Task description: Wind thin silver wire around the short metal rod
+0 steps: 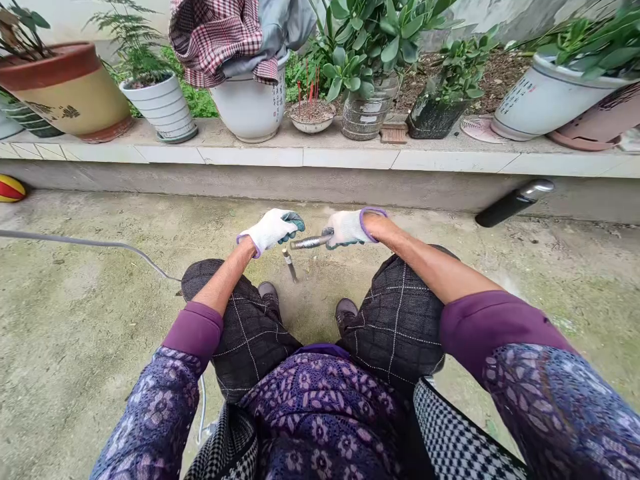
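Observation:
I sit with both gloved hands held out over my knees. My right hand (349,229) is closed around a short metal rod (310,242) that points left toward my left hand (273,230). The fingers of my left hand are curled, with nothing clearly in them. A second thin metal rod (289,264) lies or stands just below the hands on the concrete ground (90,313), between my shoes (345,312).
A tiled ledge (300,157) ahead carries several plant pots (163,107) and a checked cloth (220,37). A dark cylinder (513,203) lies at the ledge's foot on the right. A grey hose (85,243) runs in from the left, and a ball (10,189) sits far left.

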Tool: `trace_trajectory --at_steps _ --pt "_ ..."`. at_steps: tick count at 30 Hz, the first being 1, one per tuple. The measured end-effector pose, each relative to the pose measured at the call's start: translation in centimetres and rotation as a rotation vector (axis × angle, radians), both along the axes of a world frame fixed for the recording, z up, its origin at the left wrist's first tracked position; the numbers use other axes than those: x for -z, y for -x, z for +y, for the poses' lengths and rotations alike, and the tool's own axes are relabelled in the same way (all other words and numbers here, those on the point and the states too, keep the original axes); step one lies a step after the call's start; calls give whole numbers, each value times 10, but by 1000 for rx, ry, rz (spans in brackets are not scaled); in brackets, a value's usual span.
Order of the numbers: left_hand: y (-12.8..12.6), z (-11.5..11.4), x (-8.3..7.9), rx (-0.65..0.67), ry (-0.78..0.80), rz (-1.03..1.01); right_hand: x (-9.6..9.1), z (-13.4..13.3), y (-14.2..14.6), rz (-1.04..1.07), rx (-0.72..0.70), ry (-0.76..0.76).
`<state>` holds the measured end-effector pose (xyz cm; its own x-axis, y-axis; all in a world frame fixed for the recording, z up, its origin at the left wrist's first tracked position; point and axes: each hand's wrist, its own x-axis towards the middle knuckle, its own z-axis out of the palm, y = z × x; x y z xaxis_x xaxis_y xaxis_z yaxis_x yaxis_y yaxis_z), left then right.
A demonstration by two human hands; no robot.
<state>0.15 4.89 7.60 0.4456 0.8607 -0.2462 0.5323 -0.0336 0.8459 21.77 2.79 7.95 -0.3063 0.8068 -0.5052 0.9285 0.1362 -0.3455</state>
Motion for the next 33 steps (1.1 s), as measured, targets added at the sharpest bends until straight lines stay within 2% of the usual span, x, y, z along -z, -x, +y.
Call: trace_trajectory --at_steps 3,7,11,14,16,19,22,25,29,33 --pt "-2 -3 -3 4 19 -23 -4 12 -2 -131 -31 -153" --pt "2 0 1 17 43 -109 -18 15 -8 10 124 -254" --pt "9 4 6 53 43 -163 -28 9 -9 290 315 -183" --pt "12 4 7 64 43 -162 -36 5 -11 467 370 -162" --pt "12 6 8 64 50 -162 -43 2 -14 580 347 -138" --pt "13 11 10 6 40 -152 -47 -5 -20 675 198 -2" --pt "13 17 12 -10 -12 -135 -37 -10 -21 556 9 194" --pt "11 16 12 -11 14 -97 -13 -8 -15 322 -73 257" --pt "6 8 8 -13 40 -21 11 8 -4 -47 -76 90" --pt "4 5 6 16 37 -28 4 20 0 -211 -54 -149"
